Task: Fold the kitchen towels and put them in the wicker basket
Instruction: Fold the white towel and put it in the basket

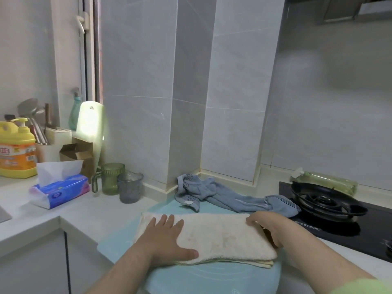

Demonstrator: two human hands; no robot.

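Observation:
A cream kitchen towel [220, 234] lies folded into a long band on a light blue mat [203, 276] on the counter. My left hand [167, 238] rests flat on the towel's left part, fingers spread. My right hand [265, 223] is curled over the towel's right end, fingers gripping its edge. Behind it a blue towel [224, 195] lies crumpled and stretched along the back of the mat. No wicker basket is in view.
A black gas hob with a burner [324, 202] sits to the right, a plastic bottle [328, 180] lying behind it. On the left stand two glass cups [123, 181], a tissue pack [59, 189], a yellow detergent bottle [16, 148] and utensil holders. Tiled walls close the back.

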